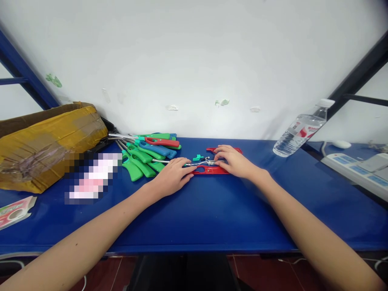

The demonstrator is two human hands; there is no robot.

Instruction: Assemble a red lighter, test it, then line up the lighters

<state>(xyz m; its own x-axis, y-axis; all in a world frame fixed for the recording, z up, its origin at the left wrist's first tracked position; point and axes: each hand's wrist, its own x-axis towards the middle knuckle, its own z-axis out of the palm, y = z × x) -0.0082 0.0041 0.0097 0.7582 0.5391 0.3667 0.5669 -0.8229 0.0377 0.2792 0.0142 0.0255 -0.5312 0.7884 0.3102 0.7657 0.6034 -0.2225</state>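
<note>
My left hand (169, 178) rests with its fingers close together at the left end of a red plastic casing (209, 170), near a thin metal rod (160, 161). My right hand (233, 163) curves loosely over the right end, fingers somewhat spread beside small metal parts (211, 161); I cannot tell whether either hand truly grips anything.

The casing lies flat on the blue surface (197, 218), in front of me and between my hands. Just behind it are a teal plastic piece (198, 157) and a second red piece (238, 150), partly hidden by my right fingers. The lighters (141, 154) lie heaped to the left, and a water bottle (298, 133) stands well apart on the right.

I judge the casing light and fairly stiff, its smooth plastic apt to slide under a careless push. Its long outer edges look like the best hold, with fingertips only. The small metal parts and thin wire seem delicate and easily knocked askew, so they call for a light pinch.
</note>
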